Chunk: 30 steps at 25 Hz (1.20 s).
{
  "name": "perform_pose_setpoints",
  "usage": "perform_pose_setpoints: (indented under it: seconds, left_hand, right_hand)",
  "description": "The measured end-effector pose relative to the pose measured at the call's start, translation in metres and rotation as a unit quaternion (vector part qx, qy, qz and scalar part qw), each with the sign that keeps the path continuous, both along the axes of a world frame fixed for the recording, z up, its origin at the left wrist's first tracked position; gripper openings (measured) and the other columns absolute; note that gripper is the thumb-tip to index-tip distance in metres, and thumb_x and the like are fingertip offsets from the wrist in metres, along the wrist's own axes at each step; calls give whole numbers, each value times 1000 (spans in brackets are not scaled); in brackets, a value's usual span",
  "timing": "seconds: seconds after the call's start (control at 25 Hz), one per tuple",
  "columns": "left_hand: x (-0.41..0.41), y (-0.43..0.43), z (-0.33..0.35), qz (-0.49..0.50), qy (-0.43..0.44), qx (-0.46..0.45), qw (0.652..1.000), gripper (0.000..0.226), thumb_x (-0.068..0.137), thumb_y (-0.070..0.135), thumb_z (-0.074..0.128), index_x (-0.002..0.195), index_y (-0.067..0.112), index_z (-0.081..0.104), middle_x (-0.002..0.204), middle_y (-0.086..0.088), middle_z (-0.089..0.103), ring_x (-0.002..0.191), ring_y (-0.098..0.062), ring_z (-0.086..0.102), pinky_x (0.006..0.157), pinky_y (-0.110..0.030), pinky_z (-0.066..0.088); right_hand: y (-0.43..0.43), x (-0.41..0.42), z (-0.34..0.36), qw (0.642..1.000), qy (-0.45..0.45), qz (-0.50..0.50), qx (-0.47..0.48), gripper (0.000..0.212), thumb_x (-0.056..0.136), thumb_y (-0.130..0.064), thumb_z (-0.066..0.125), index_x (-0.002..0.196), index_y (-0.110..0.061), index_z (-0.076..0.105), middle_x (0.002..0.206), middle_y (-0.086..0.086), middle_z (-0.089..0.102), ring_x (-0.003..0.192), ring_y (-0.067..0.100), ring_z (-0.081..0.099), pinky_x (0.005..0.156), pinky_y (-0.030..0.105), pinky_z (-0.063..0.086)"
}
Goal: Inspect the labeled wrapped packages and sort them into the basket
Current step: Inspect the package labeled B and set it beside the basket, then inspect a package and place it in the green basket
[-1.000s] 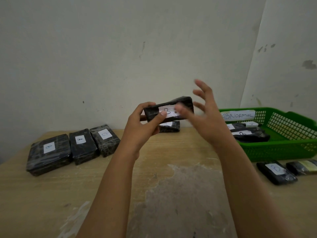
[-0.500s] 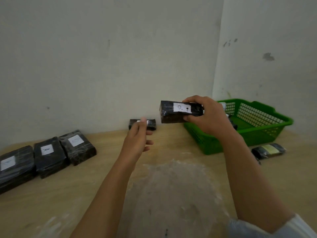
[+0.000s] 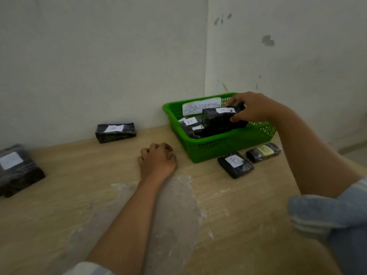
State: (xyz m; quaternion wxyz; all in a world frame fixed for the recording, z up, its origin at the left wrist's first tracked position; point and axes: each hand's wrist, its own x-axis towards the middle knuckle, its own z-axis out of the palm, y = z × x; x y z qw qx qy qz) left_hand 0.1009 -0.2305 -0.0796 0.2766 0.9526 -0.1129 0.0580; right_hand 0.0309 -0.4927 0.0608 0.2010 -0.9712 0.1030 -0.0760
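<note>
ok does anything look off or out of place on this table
Two things. The small package beside the B package, in front of the green basket, shows a yellowish patch where the others carry white labels. The tabletop has a worn, whitish scuffed area in the middle. Nothing looks spilled.

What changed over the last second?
The left hand let go of the package and dropped to the table, fingers curled. The right hand, now gripping the package alone, carried it rightward to the green basket. The basket and package B stayed put.
</note>
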Motion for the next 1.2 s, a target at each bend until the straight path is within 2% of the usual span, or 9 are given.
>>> perform_pose_setpoints:
  seconds: [0.16, 0.24, 0.36, 0.48, 0.64, 0.76, 0.92, 1.08, 1.2]
  left_hand:
    - [4, 4, -1, -7, -7, -10, 1000, 25, 94, 37, 57, 118, 36, 63, 134, 2, 53, 130, -31, 38, 105, -40, 29]
    - [3, 3, -1, -7, -8, -6, 1000, 26, 94, 37, 57, 119, 36, 63, 134, 1, 53, 130, -31, 37, 105, -40, 28]
    - [3, 2, -2, -7, -14, -1, 1000, 26, 94, 37, 57, 119, 35, 63, 134, 2, 52, 131, -31, 37, 105, -40, 28]
    - [4, 3, -4, -8, -23, 3, 1000, 26, 94, 37, 57, 119, 35, 63, 134, 2, 52, 130, -30, 37, 104, -40, 29]
    - [7, 5, -4, -16, -10, 4, 1000, 25, 94, 36, 58, 118, 34, 65, 134, 2, 54, 130, -32, 38, 105, -39, 31]
    - [13, 15, 1, -41, -5, -74, 996, 15, 93, 28, 60, 104, 31, 71, 119, 0, 68, 120, -28, 56, 98, -32, 41]
    - [29, 60, 20, 9, -40, -135, 990, 15, 92, 19, 64, 103, 19, 75, 108, -2, 74, 103, -23, 66, 90, -32, 49]
    - [62, 126, 28, 85, -112, -113, 984, 19, 91, 12, 64, 108, 14, 73, 118, -11, 66, 108, -29, 63, 88, -30, 42]
    - [90, 161, 28, 104, -109, -78, 986, 30, 91, 13, 66, 121, 15, 66, 132, -16, 52, 121, -34, 54, 100, -35, 41]
  right_hand:
    - [-6, 10, 6, 988, 139, 64, -34, 46, 89, -24, 77, 132, -30, 62, 124, 2, 62, 110, 26, 61, 98, 41, 49]
    - [-2, 18, 1, 985, 143, 68, -62, 44, 86, -33, 78, 128, -31, 66, 124, 2, 65, 110, 26, 62, 96, 40, 49]
    - [4, 25, -7, 982, 159, 66, -71, 56, 72, -66, 72, 120, -35, 72, 122, -4, 67, 116, 22, 60, 102, 41, 43]
    - [10, 24, -8, 980, 163, 62, -93, 46, 82, -63, 68, 118, -34, 74, 130, -4, 67, 119, 21, 58, 109, 43, 37]
    - [38, 24, -9, 996, 9, 36, -79, 29, 88, -47, 73, 109, -26, 74, 118, 0, 71, 105, 19, 65, 102, 40, 50]
    - [94, 27, -12, 985, -156, 70, -9, 15, 91, -37, 70, 101, -26, 74, 102, -4, 73, 95, 14, 68, 91, 39, 57]
    - [183, 46, -34, 967, -201, 157, 14, 13, 92, -27, 64, 102, -26, 72, 95, -9, 69, 88, 11, 65, 85, 33, 57]
    - [235, 87, -90, 986, -91, 139, 8, 26, 94, -37, 62, 118, -27, 67, 122, 1, 65, 114, 22, 61, 96, 42, 53]
    - [247, 108, -126, 996, -34, 85, -11, 45, 97, -49, 56, 134, -23, 57, 141, 8, 51, 131, 30, 46, 106, 42, 42]
